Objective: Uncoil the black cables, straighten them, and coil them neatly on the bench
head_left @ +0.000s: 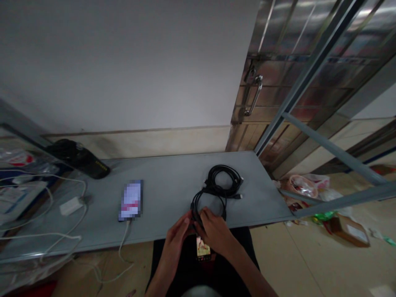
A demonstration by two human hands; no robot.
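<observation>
At the front edge of the grey table, both of my hands are on a loop of black cable. My right hand has its fingers closed around the near side of the loop. From the left, my left hand pinches the same cable, its fingertips partly hidden behind it. Just beyond lies a second coil of black cable, flat on the table and touching the held loop. Its plug ends stick out to the right.
To the left lie a phone with a white cord, a white charger block and a black bottle on its side. Metal frame bars rise at the right. A cardboard box and a pink basket stand on the floor.
</observation>
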